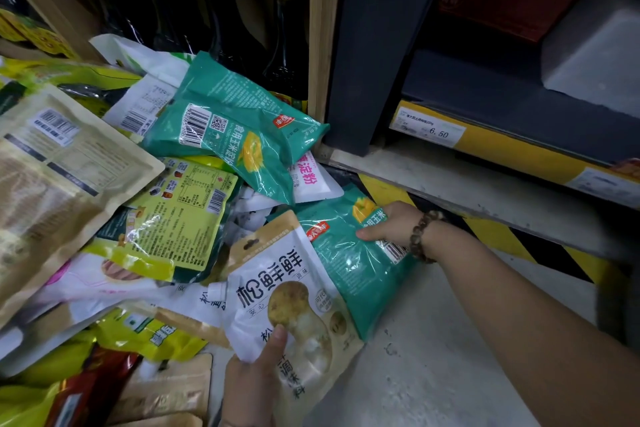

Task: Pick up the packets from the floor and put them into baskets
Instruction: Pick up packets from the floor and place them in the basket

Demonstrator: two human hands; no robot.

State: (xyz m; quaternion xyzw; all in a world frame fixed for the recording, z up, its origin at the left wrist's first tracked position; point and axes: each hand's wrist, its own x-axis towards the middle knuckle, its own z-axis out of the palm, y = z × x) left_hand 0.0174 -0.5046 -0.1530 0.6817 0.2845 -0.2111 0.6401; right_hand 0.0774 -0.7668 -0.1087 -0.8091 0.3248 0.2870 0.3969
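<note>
lower centre, left hand [249, 385] fingers pinch a glossy white-and-beige pouch [291, 288]; right hand [391, 222] fingers clamp a crinkly teal packet [346, 270].

white pouch [294, 298]: white body, tan top band, black lettering, brown mushroom print
right teal packet [346, 270], right of white pouch: teal, yellow corn print, red logo patch
upper teal packet [239, 135], above white pouch: teal, yellow corn, red patch, black-on-white barcode
lime packet [183, 218], left of white pouch: yellow-green, black text
beige packet [59, 184], far left of white pouch: tan, white barcode label
hazard strip [491, 231], up-right of white pouch: yellow/black diagonal stripes
</note>
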